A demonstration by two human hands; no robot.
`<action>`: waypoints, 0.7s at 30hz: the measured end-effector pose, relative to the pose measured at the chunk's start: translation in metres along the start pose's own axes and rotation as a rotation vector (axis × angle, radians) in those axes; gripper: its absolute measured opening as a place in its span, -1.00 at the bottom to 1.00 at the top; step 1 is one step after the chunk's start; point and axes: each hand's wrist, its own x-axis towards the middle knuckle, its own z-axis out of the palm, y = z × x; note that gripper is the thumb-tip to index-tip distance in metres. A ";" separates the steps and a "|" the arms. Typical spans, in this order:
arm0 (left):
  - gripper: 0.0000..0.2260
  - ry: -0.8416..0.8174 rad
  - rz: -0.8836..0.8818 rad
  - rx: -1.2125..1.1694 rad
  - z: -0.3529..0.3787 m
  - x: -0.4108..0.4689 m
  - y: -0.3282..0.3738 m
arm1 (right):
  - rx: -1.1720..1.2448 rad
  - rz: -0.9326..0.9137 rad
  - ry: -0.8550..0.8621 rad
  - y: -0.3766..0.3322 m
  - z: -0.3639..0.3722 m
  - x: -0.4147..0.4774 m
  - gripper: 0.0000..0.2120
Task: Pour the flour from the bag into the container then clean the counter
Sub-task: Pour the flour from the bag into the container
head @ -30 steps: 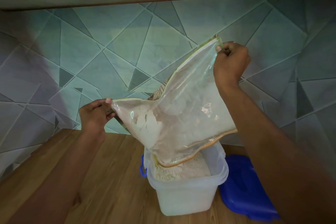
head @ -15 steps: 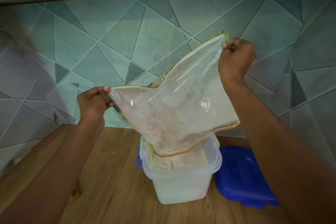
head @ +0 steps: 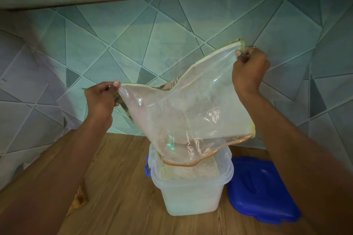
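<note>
L hand [head: 100, 99] & R hand [head: 249, 69] each pinch a corner of 1 bag [head: 187, 116], mouth down over 1 tub [head: 191, 187] w/ flour [head: 191, 171], 1 lid [head: 261, 189] beside, desk [head: 118, 187] bare at left.

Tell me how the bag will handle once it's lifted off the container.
The bag is probably floppy: it sags between the left hand and right hand, creased. It is likely very light now, since it looks nearly empty and the flour lies in the container. The glossy film may be slippery, and dust clinging inside could shake out.
</note>
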 end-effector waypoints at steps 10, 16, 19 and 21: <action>-0.92 0.031 0.123 0.004 0.015 0.001 0.018 | -0.011 -0.080 0.002 0.000 -0.014 0.017 -0.82; -0.91 -0.011 0.161 -0.030 0.016 0.006 0.024 | 0.036 -0.110 -0.031 0.008 -0.022 0.020 -0.77; -0.90 -0.049 0.165 -0.064 0.019 0.005 0.025 | 0.086 -0.114 0.024 0.007 -0.025 0.022 -0.81; -0.90 -0.069 0.168 -0.063 0.021 0.004 0.024 | 0.115 -0.120 -0.003 0.006 -0.026 0.023 -0.81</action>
